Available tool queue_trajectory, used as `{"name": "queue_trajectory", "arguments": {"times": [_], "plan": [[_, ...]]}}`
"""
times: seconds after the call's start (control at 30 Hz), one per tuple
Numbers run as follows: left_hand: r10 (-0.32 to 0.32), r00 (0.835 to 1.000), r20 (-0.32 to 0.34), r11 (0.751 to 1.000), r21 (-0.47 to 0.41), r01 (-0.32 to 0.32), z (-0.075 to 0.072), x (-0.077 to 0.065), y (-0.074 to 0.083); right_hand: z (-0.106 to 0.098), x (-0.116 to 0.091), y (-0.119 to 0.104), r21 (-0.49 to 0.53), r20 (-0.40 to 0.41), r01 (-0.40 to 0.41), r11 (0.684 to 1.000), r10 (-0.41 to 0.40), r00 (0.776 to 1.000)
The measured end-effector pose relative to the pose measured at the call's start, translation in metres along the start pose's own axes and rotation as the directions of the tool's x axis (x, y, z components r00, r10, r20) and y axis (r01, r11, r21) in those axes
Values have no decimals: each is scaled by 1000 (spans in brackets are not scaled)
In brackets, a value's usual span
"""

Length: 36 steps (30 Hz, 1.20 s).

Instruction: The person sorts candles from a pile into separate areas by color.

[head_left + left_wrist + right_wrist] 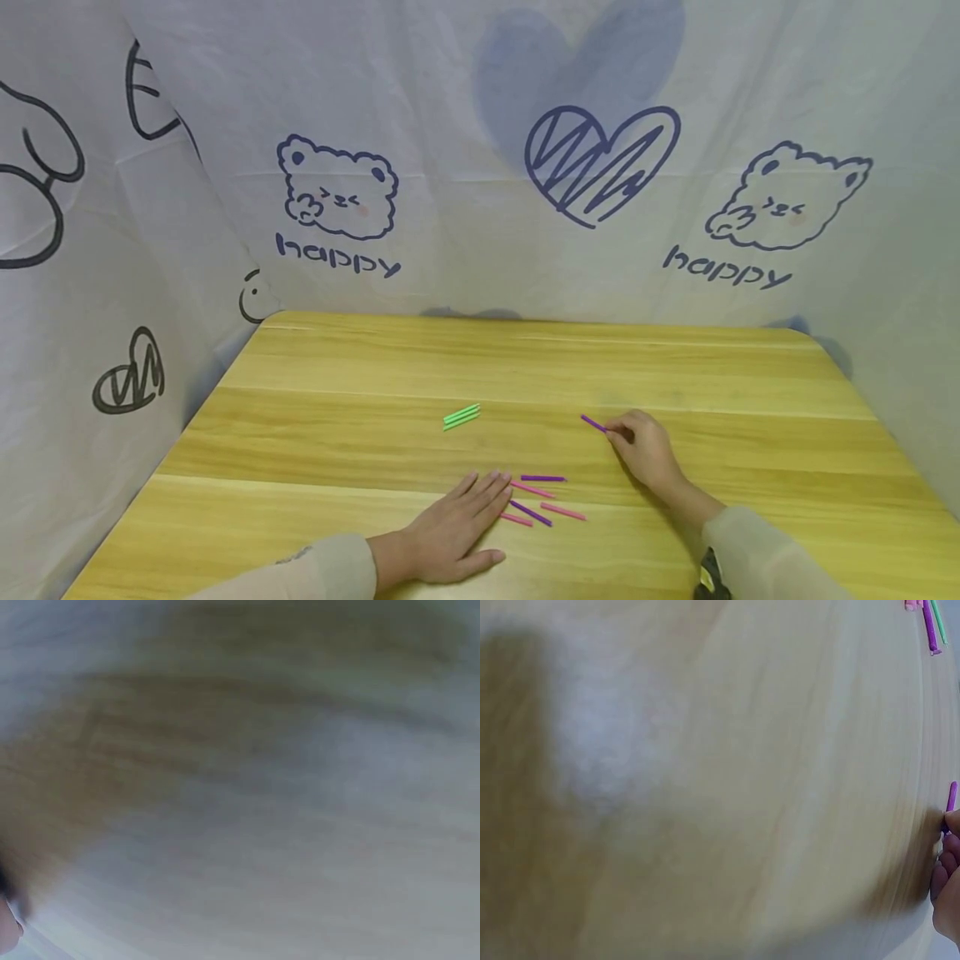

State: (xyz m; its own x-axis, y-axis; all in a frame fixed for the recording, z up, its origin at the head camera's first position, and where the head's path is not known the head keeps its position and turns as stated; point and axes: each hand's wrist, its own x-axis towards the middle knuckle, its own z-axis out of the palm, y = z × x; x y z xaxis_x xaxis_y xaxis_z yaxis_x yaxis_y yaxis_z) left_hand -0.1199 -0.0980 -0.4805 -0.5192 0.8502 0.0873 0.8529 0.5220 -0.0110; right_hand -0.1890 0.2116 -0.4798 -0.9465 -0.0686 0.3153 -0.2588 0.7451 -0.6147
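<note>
Head view shows me the right hand point(647, 450) pinching a purple stick point(594, 423), jutting from its fingers point(621, 422) towards green sticks point(461, 417).

Coloured sticks point(562, 512) before me on a yellow, wood-grained table point(337, 358).
The stick point(593, 422) in my right hand point(643, 450) is purple; the loose ones are bright green point(461, 421), pink, or purple. My sleeves point(765, 546) are pale beige. The white cloth point(450, 250) bears dark blue outlines of bears point(337, 192), a scribble-filled heart point(603, 162) and the word "happy" point(337, 256); its left side has black line drawings.
</note>
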Motion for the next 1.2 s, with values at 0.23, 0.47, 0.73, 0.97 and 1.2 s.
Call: {"name": "queue_trajectory", "arguments": {"times": [0.23, 0.47, 0.73, 0.97, 1.2], "plan": [[21, 1000, -2, 1000, 16, -21, 0, 0, 1, 1, 0, 1, -12, -13, 19, 1000, -19, 1000], [30, 999, -13, 999, 22, -29, 0, -2, 1, 2, 1, 2, -13, -17, 28, 1000, -28, 999], [30, 999, -39, 999, 32, -29, 2, -2, 0, 1, 3, -1, -6, -19, 27, 1000, -27, 999], [34, 999, -38, 999, 34, -32, 1, -1, 0, -1, 3, -2, -6, -27, 21, 1000, -21, 999], [36, 998, -53, 999, 43, -33, 3, -2, 0, -5, 1, -1, -7, -20, 17, 1000, -17, 1000]]}}
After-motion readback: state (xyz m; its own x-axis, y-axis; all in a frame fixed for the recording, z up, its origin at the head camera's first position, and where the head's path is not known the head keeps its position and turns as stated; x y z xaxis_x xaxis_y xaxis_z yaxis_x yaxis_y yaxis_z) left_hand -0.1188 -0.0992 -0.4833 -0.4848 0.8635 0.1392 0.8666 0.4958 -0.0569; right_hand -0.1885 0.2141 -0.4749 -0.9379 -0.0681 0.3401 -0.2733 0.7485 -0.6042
